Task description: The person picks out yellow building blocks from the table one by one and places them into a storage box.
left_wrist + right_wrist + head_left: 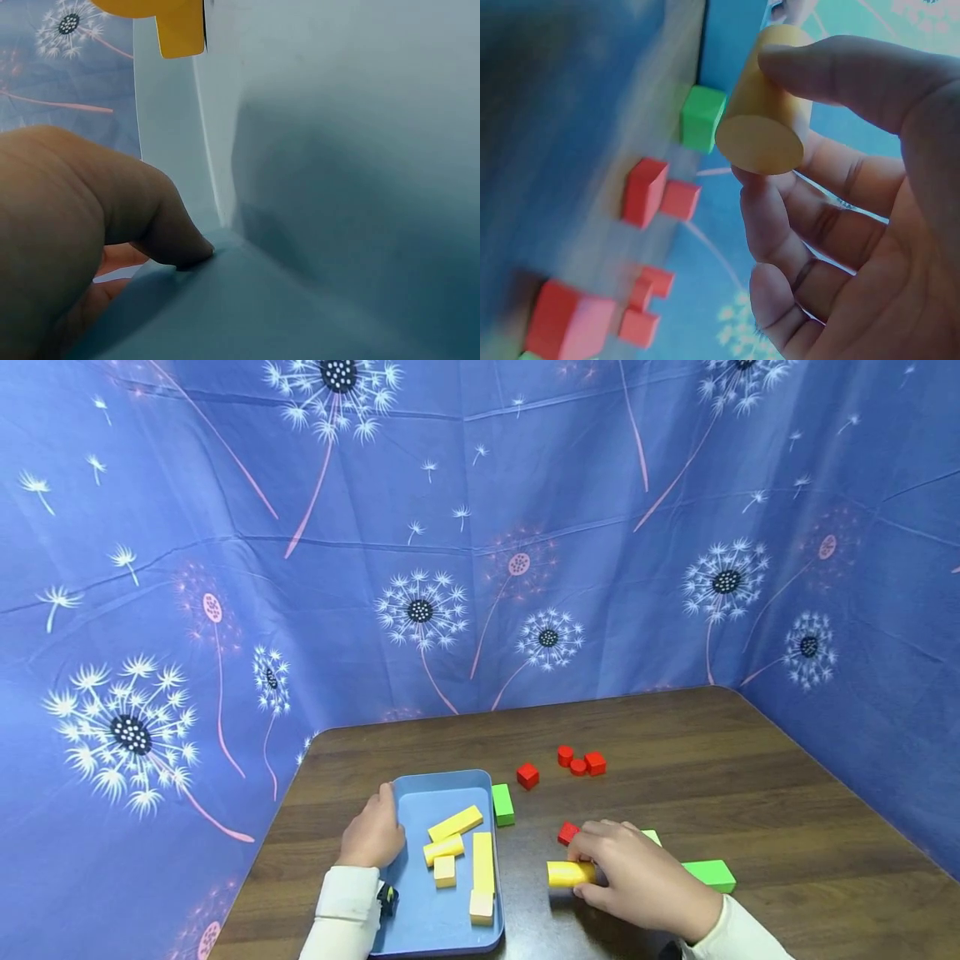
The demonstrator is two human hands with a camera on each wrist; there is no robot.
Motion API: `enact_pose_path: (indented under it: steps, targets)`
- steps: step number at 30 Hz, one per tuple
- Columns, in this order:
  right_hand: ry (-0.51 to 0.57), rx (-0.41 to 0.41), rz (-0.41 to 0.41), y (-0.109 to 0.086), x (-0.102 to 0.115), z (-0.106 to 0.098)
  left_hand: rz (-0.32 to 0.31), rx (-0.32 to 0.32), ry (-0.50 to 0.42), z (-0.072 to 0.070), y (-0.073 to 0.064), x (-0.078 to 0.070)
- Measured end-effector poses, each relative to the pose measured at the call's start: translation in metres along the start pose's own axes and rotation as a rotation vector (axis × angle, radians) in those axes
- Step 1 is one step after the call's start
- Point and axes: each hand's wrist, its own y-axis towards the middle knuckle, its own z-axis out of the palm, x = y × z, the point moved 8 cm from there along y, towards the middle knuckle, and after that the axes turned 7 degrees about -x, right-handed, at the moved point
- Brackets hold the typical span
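My right hand (637, 877) pinches a yellow cylinder block (568, 874) between thumb and fingers, a little above the table to the right of the blue tray (441, 781). The right wrist view shows the thumb along one side of the cylinder (761, 142), its round end facing the camera. My left hand (372, 831) grips the tray's left rim, and in the left wrist view the thumb (161, 217) bends over the tray wall (166, 127). Inside the tray lie yellow blocks: two bars (483, 862), a cylinder (443, 850) and two cubes (445, 872).
Against the tray's right side stands a green block (503, 805). Several small red blocks (528, 776) lie further back, and another red block (568, 833) is just beyond my right hand. A green bar (711, 876) lies right of that hand. A blue patterned cloth (480, 568) hangs behind the table (675, 735).
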Motion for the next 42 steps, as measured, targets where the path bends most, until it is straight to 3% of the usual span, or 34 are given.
enact_pose_path:
  steps: [15, 22, 42]
  targets:
    - [0.021, 0.071, -0.015, 0.046, 0.03, 0.013, -0.008, 0.001, -0.009, -0.001, 0.002, -0.006]
    - [0.055, 0.136, 0.013, 0.055, 0.038, 0.022, -0.014, 0.011, -0.012, -0.002, 0.002, -0.006]
    - [0.077, 0.195, -0.064, 0.073, 0.072, 0.072, -0.019, 0.011, -0.012, -0.002, -0.002, -0.001]
